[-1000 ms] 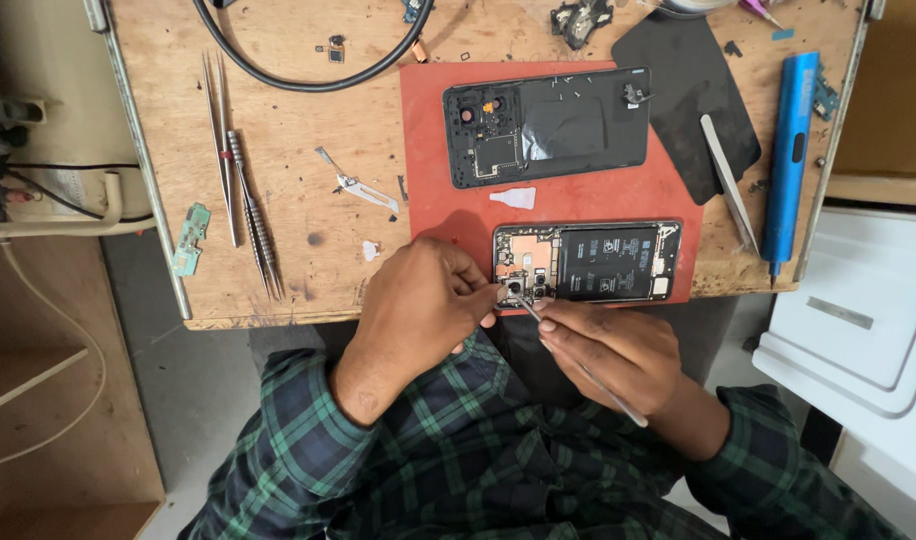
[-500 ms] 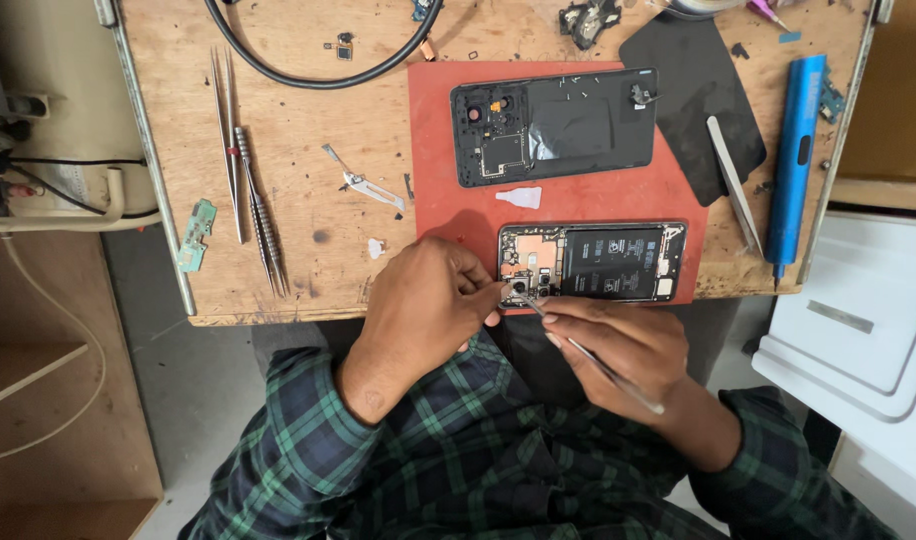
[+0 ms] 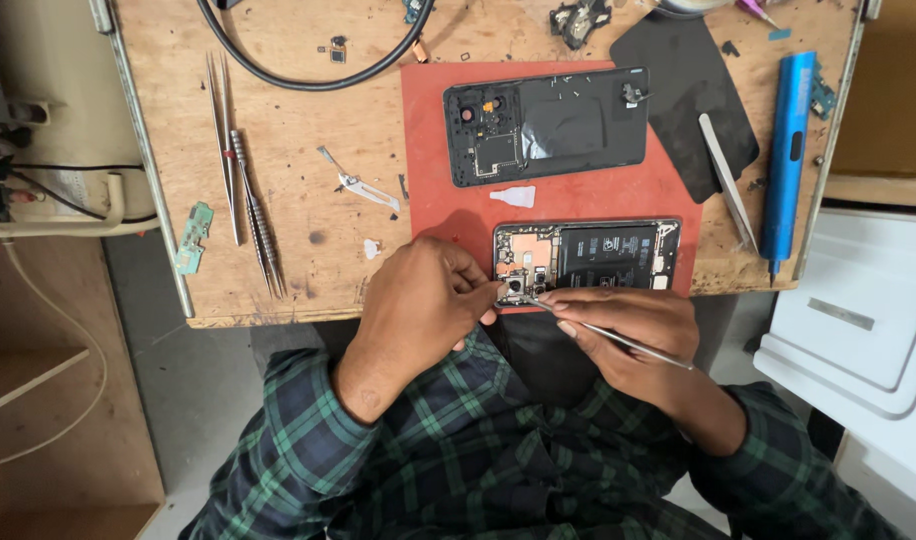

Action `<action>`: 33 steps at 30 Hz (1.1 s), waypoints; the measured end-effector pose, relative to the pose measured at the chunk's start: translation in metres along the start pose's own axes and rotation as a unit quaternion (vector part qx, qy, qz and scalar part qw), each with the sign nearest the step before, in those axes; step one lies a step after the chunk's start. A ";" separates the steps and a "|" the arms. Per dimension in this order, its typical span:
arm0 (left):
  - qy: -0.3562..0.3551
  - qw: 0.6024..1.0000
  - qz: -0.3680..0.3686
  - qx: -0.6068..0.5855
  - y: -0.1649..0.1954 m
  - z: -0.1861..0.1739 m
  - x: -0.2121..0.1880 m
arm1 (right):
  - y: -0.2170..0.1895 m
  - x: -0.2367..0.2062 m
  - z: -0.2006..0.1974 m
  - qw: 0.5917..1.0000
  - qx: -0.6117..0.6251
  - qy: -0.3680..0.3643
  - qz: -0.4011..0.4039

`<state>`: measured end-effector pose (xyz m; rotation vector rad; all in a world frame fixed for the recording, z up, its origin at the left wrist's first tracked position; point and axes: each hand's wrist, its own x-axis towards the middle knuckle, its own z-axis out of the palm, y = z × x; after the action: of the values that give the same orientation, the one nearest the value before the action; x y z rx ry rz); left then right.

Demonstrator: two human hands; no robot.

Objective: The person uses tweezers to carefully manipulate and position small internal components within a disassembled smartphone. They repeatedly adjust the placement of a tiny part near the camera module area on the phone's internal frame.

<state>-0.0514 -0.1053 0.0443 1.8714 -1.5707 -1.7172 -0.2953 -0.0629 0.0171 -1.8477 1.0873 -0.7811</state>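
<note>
Opened phone (image 3: 588, 255) at the red mat's (image 3: 428, 150) near edge on the desk (image 3: 298, 150): my left hand (image 3: 423, 300) fingers pinch beside its camera module, right hand (image 3: 628, 320) fingers pinching tweezers (image 3: 608, 335); best keep tips low, lifting gently.

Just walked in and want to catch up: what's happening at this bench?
A person in a plaid shirt works on an opened phone lying on a red mat at the near edge of a wooden bench. The right hand holds thin metal tweezers, tip at the phone's camera corner, while the left hand steadies that corner. The removed back cover lies farther up the mat.
</note>
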 end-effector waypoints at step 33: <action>0.001 1.000 0.002 0.007 0.001 0.000 0.001 | 0.005 -0.002 -0.001 1.000 0.017 0.000 0.010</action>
<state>-0.0521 -0.1061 0.0445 1.8746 -1.5875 -1.7071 -0.2986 -0.0623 0.0131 -1.8052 1.0843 -0.7849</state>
